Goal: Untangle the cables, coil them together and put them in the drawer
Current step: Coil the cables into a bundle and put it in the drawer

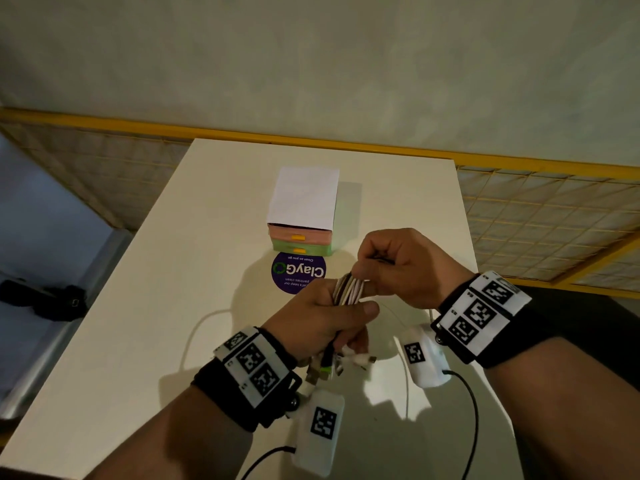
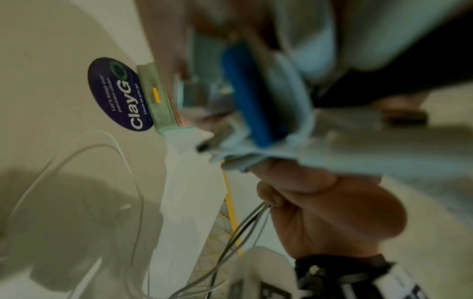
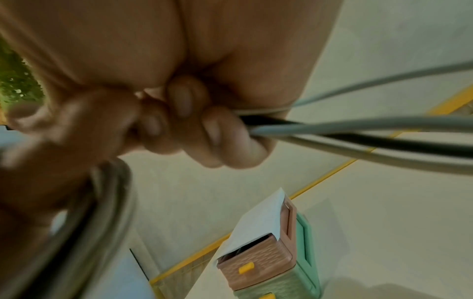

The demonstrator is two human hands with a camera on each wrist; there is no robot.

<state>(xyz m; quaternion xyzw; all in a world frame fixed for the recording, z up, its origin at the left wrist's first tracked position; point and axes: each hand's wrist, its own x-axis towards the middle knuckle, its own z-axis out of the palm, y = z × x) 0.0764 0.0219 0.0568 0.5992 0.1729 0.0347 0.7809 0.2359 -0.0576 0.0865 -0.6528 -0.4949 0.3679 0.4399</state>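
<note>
A coil of white, grey and dark cables (image 1: pixel 349 289) is wound around my left hand (image 1: pixel 325 317), which grips it above the table; plug ends (image 1: pixel 320 370) hang below that fist. My right hand (image 1: pixel 391 268) sits just right of the coil and pinches the running strands (image 3: pixel 332 131) between curled fingers. A loose white cable (image 1: pixel 201 327) trails in a loop on the table (image 1: pixel 173 271). The small drawer unit (image 1: pixel 303 209) stands behind the hands, with a pink top drawer (image 1: pixel 299 235) pulled slightly out and a green drawer (image 1: pixel 301 250) below it.
A round purple ClayGo sticker (image 1: pixel 294 271) lies on the table in front of the drawer unit. White paper covers the unit's top. A yellow-framed mesh fence (image 1: pixel 554 216) runs behind and right of the table. The table's left edge drops to the floor.
</note>
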